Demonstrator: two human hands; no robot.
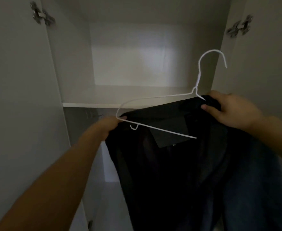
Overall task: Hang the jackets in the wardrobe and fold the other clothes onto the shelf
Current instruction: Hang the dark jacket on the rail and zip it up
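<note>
A black jacket (pixel 166 164) hangs down in front of the open wardrobe, its inner label facing me. A white wire hanger (pixel 155 99) lies tilted across its collar, hook pointing up at the right. My left hand (pixel 107 127) grips the jacket's left shoulder together with the hanger's left end. My right hand (pixel 226 109) grips the jacket's right shoulder, where the hanger's other arm goes under the cloth. A darker blue garment (pixel 253 180) hangs at the right beside the jacket.
The white shelf (pixel 103 97) sits just behind the hanger, at hand height. Both wardrobe doors stand open, with metal hinges at upper left (pixel 42 14) and upper right (pixel 240 27). Below the shelf the wardrobe interior is dark.
</note>
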